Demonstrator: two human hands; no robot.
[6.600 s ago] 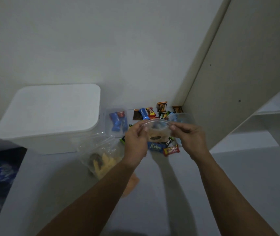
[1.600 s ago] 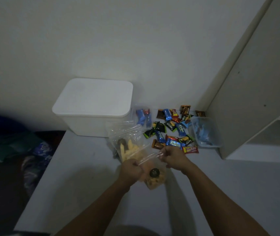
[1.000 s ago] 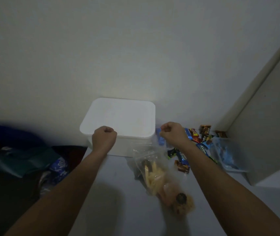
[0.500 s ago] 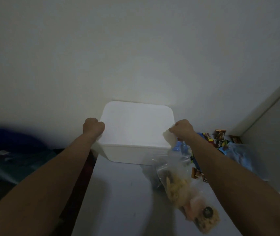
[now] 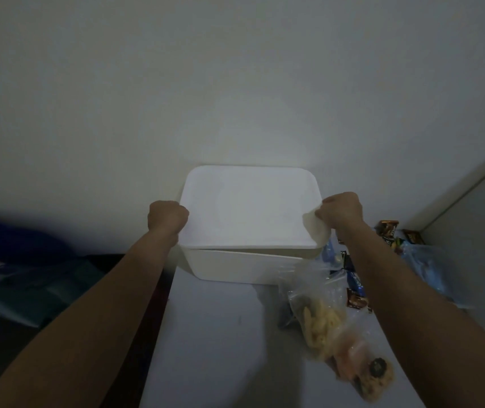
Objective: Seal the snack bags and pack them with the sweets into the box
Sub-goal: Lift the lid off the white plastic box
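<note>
At the far left, off the pale grey tabletop, dark blue and green cloth lies in shadow. The left hand is clenched on the left edge of the flat white lid with rounded corners, fingers curled under its rim. This one lid sits on the one white rectangular plastic box, which stands at the back of the table against the wall; a thin dark gap shows under the lid's front edge, wider toward the right. The right hand grips the lid's right front corner, pinching it, and that corner looks bent upward.

Right of the box, two clear snack bags lie one after the other on the table: a plastic bag of pale yellow stick snacks, and nearer the camera a bag of orange-brown cookies. Beyond the right forearm, small wrapped sweets in blue, brown and black lie scattered, too many hidden to count. At the far right a clear bag of blue-wrapped items rests against the cabinet side.
</note>
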